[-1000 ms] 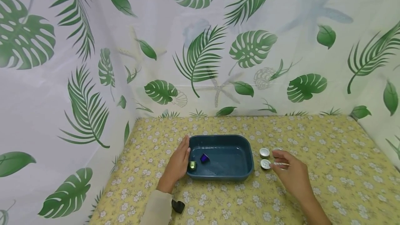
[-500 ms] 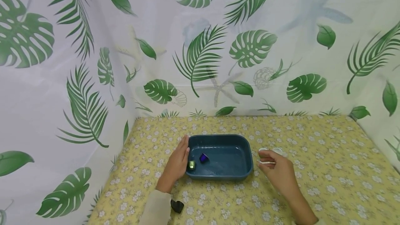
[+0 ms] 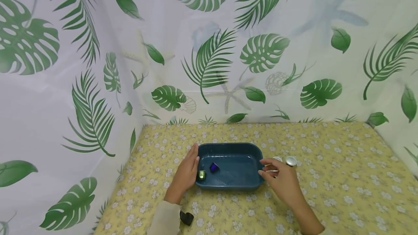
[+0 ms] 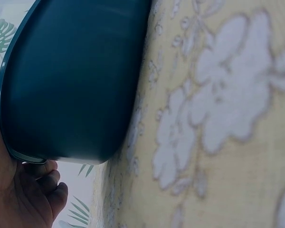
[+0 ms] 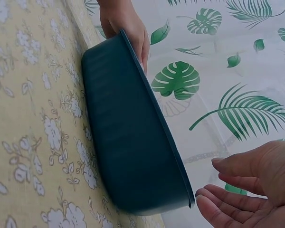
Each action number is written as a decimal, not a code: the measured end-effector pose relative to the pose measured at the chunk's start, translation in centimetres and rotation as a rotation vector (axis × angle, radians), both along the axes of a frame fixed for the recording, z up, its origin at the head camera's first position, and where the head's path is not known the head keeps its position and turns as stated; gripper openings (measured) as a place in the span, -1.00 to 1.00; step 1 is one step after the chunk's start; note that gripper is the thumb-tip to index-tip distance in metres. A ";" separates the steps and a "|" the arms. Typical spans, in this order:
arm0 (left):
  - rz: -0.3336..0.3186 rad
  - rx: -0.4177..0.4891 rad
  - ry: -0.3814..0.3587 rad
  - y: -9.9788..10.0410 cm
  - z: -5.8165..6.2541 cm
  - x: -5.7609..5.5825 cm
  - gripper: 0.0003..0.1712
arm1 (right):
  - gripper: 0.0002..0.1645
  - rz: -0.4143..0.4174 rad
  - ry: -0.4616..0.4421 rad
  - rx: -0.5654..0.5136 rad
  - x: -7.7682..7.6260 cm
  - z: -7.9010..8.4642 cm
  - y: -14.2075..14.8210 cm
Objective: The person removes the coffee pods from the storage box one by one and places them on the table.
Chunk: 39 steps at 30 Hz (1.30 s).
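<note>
My left hand (image 3: 185, 171) rests along the left end of a dark blue rectangular dish (image 3: 235, 184), its fingers mostly straight at the rim. A green coffee capsule (image 3: 201, 175) and a purple coffee capsule (image 3: 213, 167) lie inside the dish near that end. At the opposite end is my right hand (image 3: 281, 178), fingertips right by the rim. The right wrist view shows its fingers (image 5: 228, 202) loosely bent, thumb apart, with nothing seen between them. Two silver-topped capsules, a nearer one (image 3: 278, 159) partly covered and a farther one (image 3: 291, 161), stand just beyond this hand.
A yellow flowered cloth (image 3: 346, 177) covers the table. Leaf-printed white sheeting (image 3: 215, 111) rises at the back and along the left side. A small black object (image 3: 187, 218) shows beside the left sleeve (image 3: 164, 218).
My right hand has moved left from the silver-topped capsules to the dish's right end. One of three capsules there is now out of sight. The left hand and dish stay put.
</note>
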<state>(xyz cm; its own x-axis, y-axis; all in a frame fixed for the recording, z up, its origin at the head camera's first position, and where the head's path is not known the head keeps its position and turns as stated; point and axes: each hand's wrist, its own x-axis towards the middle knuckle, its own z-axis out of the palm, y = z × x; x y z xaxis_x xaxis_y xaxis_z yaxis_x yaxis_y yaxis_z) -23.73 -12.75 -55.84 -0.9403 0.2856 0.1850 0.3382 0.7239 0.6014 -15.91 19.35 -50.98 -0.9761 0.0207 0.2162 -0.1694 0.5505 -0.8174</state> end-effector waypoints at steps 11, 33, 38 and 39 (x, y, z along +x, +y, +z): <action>-0.005 0.006 -0.030 0.4 -0.7 1.0 -0.37 | -0.61 0.038 0.003 -0.012 0.4 -0.4 -1.0; -0.009 0.002 0.001 -0.2 -0.2 0.1 -0.37 | -0.62 0.064 0.002 -0.004 -1.1 -0.4 -3.8; -0.016 0.006 0.007 -0.2 0.1 0.1 -0.37 | -0.63 0.076 0.002 -0.010 -1.3 -0.5 -4.3; -0.017 0.006 0.005 -0.2 0.1 0.1 -0.37 | -0.64 0.079 0.001 -0.011 -1.3 -0.6 -4.5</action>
